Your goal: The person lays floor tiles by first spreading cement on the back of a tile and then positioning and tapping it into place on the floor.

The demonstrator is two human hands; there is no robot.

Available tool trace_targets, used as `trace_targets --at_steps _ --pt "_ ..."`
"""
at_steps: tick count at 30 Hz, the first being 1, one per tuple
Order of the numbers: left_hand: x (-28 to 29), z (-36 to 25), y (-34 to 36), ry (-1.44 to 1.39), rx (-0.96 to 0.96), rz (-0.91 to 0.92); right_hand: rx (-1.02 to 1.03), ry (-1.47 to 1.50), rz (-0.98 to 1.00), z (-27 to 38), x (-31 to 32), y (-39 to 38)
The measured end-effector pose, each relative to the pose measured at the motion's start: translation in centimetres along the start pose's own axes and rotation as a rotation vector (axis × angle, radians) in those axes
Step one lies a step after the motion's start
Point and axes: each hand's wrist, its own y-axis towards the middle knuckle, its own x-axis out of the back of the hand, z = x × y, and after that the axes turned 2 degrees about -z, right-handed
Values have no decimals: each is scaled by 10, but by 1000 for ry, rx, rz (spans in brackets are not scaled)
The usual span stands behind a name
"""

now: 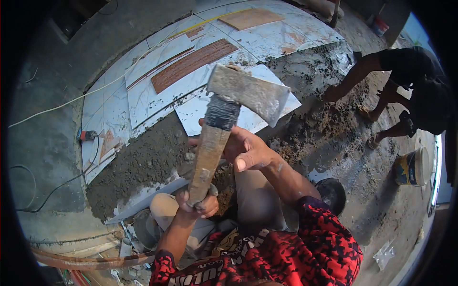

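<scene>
1. Head view looks down on you holding a hatchet point(224, 128) raised in front of your chest, its grey steel head point(248, 93) uppermost and its worn wooden handle slanting down toward your lap.
2. Your left hand point(198, 202) has its grip closed around the butt of the handle, fingers wrapped fully about the wood.
3. Your right hand point(248, 150) sits higher on the hatchet, just under the dark taped collar below the head; its grip is closed on the handle from behind, thumb showing toward the camera.
4. Beyond the hatchet lies a loose white marbled tile point(238, 112), resting on the wet mortar bed point(143, 162) that spreads to the hatchet's left and past it.
5. Further beyond the hatchet, laid white tiles point(157, 71) cover the floor, with a brown ribbed tile point(193, 64) lying on them.
6. To the hatchet's right another person point(405, 90) bends over the mortar, one hand down in it; a small bucket point(412, 167) stands near that person's feet.
7. Judging by the pose, you are at the point of readying the tool over the loose tile, not yet touching it.
8. A next move likely calls for lowering the head gently and squarely, since a hard or skewed blow could crack the tile.
</scene>
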Motion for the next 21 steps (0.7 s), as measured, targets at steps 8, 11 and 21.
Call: trace_targets --at_steps 8,11,21 --pt "52 -4 149 572 302 -180 391 -247 -665 91 42 -70" --pt "108 -61 202 1423 210 -378 505 -600 -807 137 63 -71" --pt "194 -57 225 2258 757 -806 448 -1630 -1076 199 252 -36"
